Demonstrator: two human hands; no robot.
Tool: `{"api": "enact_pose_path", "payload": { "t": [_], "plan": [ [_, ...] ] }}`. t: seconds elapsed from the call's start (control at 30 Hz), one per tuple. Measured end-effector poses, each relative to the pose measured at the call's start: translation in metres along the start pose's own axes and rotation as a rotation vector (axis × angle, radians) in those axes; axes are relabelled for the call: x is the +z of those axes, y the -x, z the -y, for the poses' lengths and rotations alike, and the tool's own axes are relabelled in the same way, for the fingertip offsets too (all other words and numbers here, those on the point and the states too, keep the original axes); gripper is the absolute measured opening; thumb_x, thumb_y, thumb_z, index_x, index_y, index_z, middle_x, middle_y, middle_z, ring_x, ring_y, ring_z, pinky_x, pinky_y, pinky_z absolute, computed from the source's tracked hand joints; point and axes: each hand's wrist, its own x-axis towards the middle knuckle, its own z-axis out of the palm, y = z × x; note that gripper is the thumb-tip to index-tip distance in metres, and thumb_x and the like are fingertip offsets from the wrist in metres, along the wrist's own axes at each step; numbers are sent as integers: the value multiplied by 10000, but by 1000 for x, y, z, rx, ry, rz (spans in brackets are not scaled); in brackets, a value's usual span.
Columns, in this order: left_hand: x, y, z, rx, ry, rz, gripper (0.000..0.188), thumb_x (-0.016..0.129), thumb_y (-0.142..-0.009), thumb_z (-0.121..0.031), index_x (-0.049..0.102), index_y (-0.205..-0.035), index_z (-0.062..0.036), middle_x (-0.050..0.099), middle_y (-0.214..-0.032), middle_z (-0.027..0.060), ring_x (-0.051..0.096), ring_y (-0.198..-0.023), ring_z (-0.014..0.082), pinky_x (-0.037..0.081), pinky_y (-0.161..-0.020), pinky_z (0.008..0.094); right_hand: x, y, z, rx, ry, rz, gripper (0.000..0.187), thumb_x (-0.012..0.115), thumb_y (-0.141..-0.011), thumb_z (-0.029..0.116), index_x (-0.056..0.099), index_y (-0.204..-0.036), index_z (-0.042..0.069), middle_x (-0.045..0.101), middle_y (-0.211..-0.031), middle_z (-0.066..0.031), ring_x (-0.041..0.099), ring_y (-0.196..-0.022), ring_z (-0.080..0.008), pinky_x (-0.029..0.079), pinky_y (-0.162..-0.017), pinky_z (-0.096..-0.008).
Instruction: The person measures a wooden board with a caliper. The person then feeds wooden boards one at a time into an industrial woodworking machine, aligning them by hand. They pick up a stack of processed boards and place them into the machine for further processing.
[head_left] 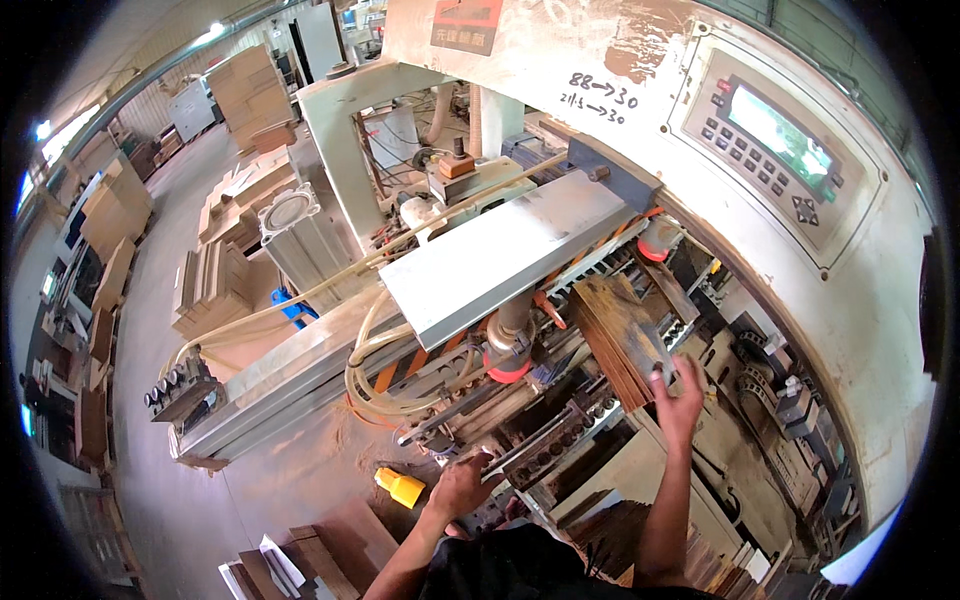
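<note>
A short stack of brown wooden boards point(610, 345), dark and stained on top, lies slanted on the machine's bed right of centre. My right hand point(680, 400) is closed on its near right corner, thumb on the top face and fingers round the edge. Left of it, my left hand point(463, 487) is empty beside the near end of the machine's rail, its fingers apart. Between the hands and the grey metal beam point(510, 260) stands a clamp cylinder with a red-rimmed foot point(508, 350). Another red-rimmed clamp point(657, 243) sits behind the boards.
A white machine housing with a control panel point(770, 150) overhangs the right side. Pale hoses point(370, 340) loop beside the beam. On the floor at left are a yellow plastic piece point(400, 487) and loose boards point(345, 545). Board stacks point(215, 285) stand farther back.
</note>
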Motion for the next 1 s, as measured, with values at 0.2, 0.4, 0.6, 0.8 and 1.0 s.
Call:
{"api": "enact_pose_path", "payload": {
  "t": [0.2, 0.4, 0.6, 0.8, 1.0],
  "plan": [
    [-2, 1, -9, -10, -50, -17, 461, 608, -850, -370, 572, -1146, -18, 638, -994, 218, 622, -905, 375, 500, -775, 439, 6, -47, -86, 692, -487, -8, 412, 632, -864, 273, 533, -1181, 30, 590, -1122, -76, 576, -931, -171, 463, -801, -318],
    [4, 2, -4, -37, -61, -27, 428, 607, -849, -343, 584, -1139, -28, 636, -982, 231, 613, -915, 384, 495, -777, 444, 55, -27, -168, 850, -970, 160, 375, 585, -880, 229, 474, -1206, 81, 584, -966, -13, 510, -625, -97, 402, -520, -234],
    [-8, -2, -20, -71, -63, 22, 438, 607, -848, -340, 574, -1151, -25, 637, -988, 224, 609, -915, 392, 490, -777, 449, 23, -40, -172, 774, -998, 109, 254, 525, -914, 202, 558, -1101, 33, 623, -1012, -71, 600, -871, -184, 473, -687, -276],
    [-7, 4, -9, -11, -8, -10, 401, 588, -852, -349, 583, -1131, -61, 639, -979, 217, 604, -926, 390, 486, -795, 464, -79, 18, -71, 646, -915, -127, 469, 638, -858, 168, 438, -1257, 25, 603, -1022, -91, 607, -838, -212, 500, -709, -332],
    [-4, -1, -5, 86, -16, 32, 430, 583, -854, -392, 587, -1137, -68, 640, -971, 217, 607, -913, 390, 491, -792, 446, -108, 133, -90, 537, -981, -33, 281, 602, -865, 138, 549, -1118, 29, 611, -992, -42, 601, -823, -180, 489, -663, -310]
  ]
}}
